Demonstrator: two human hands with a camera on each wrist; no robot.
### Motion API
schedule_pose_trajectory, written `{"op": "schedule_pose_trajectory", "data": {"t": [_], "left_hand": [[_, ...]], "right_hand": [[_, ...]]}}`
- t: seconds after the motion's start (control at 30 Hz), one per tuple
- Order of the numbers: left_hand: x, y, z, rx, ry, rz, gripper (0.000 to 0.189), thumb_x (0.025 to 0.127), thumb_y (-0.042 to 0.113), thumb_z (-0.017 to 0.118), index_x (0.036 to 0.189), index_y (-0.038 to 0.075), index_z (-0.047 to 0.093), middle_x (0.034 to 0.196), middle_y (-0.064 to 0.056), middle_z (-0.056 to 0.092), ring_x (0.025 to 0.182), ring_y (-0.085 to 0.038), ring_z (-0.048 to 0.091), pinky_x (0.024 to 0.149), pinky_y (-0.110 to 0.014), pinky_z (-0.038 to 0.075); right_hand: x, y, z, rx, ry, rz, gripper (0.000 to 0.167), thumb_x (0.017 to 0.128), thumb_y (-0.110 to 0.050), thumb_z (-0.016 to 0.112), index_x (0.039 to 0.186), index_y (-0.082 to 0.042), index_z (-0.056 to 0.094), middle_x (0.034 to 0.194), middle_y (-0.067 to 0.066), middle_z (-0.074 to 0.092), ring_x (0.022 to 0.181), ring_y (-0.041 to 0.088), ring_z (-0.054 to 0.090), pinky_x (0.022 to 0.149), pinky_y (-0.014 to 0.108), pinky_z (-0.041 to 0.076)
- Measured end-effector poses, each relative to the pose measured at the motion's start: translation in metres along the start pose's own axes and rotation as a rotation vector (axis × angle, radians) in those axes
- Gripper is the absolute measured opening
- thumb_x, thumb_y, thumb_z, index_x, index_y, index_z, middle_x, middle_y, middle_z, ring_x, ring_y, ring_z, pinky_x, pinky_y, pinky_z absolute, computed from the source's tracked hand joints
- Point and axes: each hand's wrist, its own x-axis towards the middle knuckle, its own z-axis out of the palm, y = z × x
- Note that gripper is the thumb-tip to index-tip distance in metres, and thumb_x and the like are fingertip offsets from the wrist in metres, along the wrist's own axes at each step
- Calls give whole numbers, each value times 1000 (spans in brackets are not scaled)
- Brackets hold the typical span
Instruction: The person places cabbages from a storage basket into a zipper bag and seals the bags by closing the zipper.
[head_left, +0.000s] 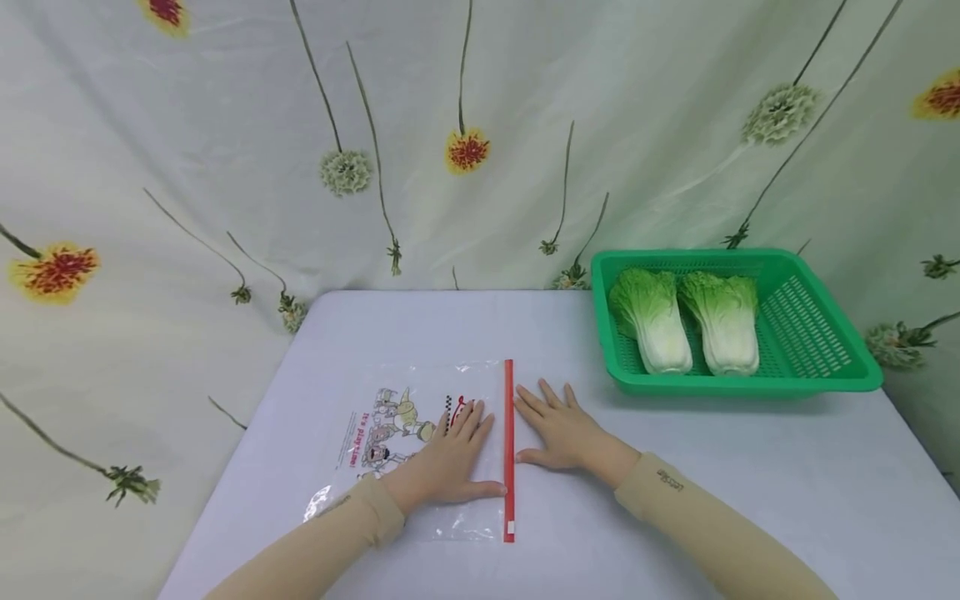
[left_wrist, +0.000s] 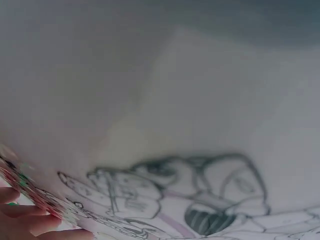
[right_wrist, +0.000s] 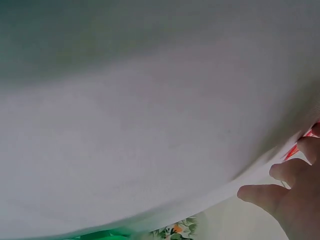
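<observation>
A clear plastic zip bag [head_left: 420,508] with cartoon figures printed on it lies flat on the table, its red zip strip [head_left: 509,450] on the right side. My left hand [head_left: 453,462] rests on the bag with fingers spread, the thumb tip at the red strip. Just right of the strip, my right hand [head_left: 558,433] lies on the white cloth, fingers spread and holding nothing. In the left wrist view the bag's printed figures [left_wrist: 210,200] show close up, with a few left fingers [left_wrist: 30,220] at the lower corner. The right fingers [right_wrist: 265,195] appear in the right wrist view.
A green plastic basket [head_left: 750,385] stands at the table's back right. Inside it, side by side, lie two heads of napa cabbage, one on the left [head_left: 656,329] and one on the right [head_left: 727,329]. A flower-printed curtain [head_left: 420,225] hangs behind the white-covered table [head_left: 555,550].
</observation>
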Motion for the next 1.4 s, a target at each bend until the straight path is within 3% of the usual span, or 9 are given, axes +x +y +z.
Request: {"op": "schedule_pose_trajectory", "data": {"t": [0.27,0.5,0.87,0.93,1.03,1.17,1.23,1.3,1.4], "left_hand": [[4,8,2,-52,-4,-47,106,85,75,50,156,1,22,163,-23,12,151,-41,9,116,-67,13],[6,15,3,-82,-5,-78,105,86,74,49,155,-2,23,162,-25,12,151,-43,9,115,-69,12],[4,18,-3,-134,-3,-54,84,89,44,64,150,-5,32,159,-29,18,150,-45,13,115,-68,17],[5,19,-5,-170,22,-66,73,88,37,68,142,-5,42,157,-29,25,148,-45,18,114,-68,20],[7,19,-5,-220,71,-94,41,86,26,72,115,0,56,153,-27,35,146,-42,28,113,-66,26],[9,16,-2,-229,123,-131,16,88,17,70,87,7,56,150,-23,42,141,-38,39,113,-56,34],[9,15,-2,-236,159,-149,14,88,14,68,84,6,58,146,-22,47,135,-37,47,110,-50,40],[8,15,-2,-261,199,-170,10,89,11,66,92,2,62,132,-20,58,120,-33,58,102,-45,48],[5,19,-9,-299,283,-204,12,92,9,63,100,0,62,99,-12,65,84,-22,62,74,-34,54]], "right_hand": [[5,-6,-1,51,-8,36,89,88,-62,60,155,-12,30,164,4,24,150,41,17,115,68,16],[6,-11,1,85,35,-13,87,90,-57,60,156,-10,28,164,6,22,148,46,19,112,72,17],[7,-17,0,101,-2,31,87,90,-52,63,156,-8,28,162,8,29,148,44,21,112,73,17],[6,-17,-2,121,-6,43,88,89,-52,64,155,-5,28,161,9,30,148,45,20,112,73,16],[5,-18,-3,133,-12,57,89,89,-52,64,155,-3,28,161,10,30,148,45,20,113,72,15],[6,-18,-2,122,-17,61,87,90,-53,62,154,-4,30,162,9,29,149,44,18,113,72,15],[5,-18,-2,116,-16,56,86,90,-54,62,153,-5,32,162,9,29,149,44,19,112,72,15],[5,-18,-2,116,-12,49,84,89,-54,62,153,-6,35,162,8,29,148,45,19,111,73,16],[5,-18,-3,114,-16,47,84,89,-54,63,153,-7,35,162,8,28,148,45,19,111,74,15]]}}
